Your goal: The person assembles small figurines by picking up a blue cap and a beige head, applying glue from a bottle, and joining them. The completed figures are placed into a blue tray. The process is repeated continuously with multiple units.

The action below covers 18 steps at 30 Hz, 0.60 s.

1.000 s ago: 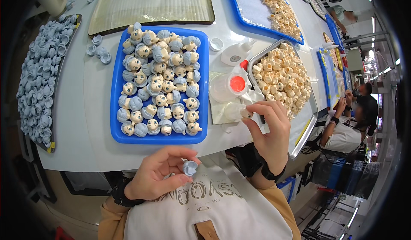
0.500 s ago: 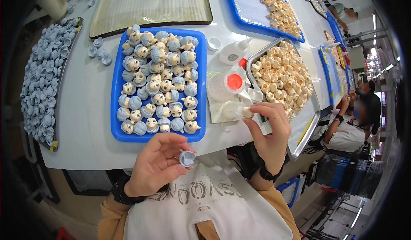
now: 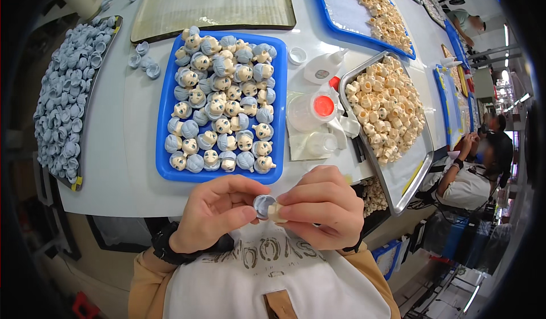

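Observation:
Between thumb and fingers my left hand [image 3: 219, 211] pinches a blue-grey doll hair piece [image 3: 263, 206], a hollow cup turned open side toward the right. My right hand [image 3: 324, 208] grips a small cream doll face piece [image 3: 276, 212], and its edge meets the hair piece in front of my apron. Beyond my hands, a blue tray [image 3: 162, 162] bears rows of joined doll heads [image 3: 227, 108] with painted eyes and blue-grey hair. To the right, a metal tray [image 3: 410, 197] holds a heap of loose cream face pieces [image 3: 387, 108].
A tray of loose hair pieces [image 3: 68, 103] lies far left. Between the trays stand a white squeeze bottle [image 3: 324, 67], a clear container with a red opening [image 3: 310, 113] and a small clear cup [image 3: 322, 144]. Another person [image 3: 463, 177] sits at the right.
My right hand has come left from beside the small clear cup, bringing the face piece against the hair piece. My left hand has shifted slightly right, still holding the hair piece.

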Each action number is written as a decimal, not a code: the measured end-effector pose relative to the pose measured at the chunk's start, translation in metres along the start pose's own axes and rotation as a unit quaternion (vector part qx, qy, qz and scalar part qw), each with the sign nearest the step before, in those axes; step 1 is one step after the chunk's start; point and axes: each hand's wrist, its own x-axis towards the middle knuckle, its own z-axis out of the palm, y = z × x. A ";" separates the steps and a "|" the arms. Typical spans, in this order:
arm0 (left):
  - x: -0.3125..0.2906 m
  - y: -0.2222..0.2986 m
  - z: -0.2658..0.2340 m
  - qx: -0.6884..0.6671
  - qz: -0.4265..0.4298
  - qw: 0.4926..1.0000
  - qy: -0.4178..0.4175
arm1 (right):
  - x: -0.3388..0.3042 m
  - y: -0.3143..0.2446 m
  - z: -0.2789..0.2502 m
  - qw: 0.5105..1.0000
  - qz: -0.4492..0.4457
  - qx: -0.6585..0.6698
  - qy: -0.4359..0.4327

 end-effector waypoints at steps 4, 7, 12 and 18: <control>-0.001 0.001 0.001 0.034 -0.015 0.999 0.009 | 0.002 0.000 -0.001 0.998 0.008 -0.030 -0.046; -0.001 0.000 0.002 0.038 -0.034 0.999 0.005 | 0.003 -0.001 -0.001 0.995 0.017 -0.036 -0.088; -0.003 0.003 0.003 0.012 -0.045 0.999 -0.007 | 0.007 -0.003 0.001 0.995 0.022 -0.034 -0.089; -0.002 -0.003 -0.001 0.021 -0.052 0.998 -0.032 | 0.001 0.002 0.011 0.995 0.019 -0.004 -0.096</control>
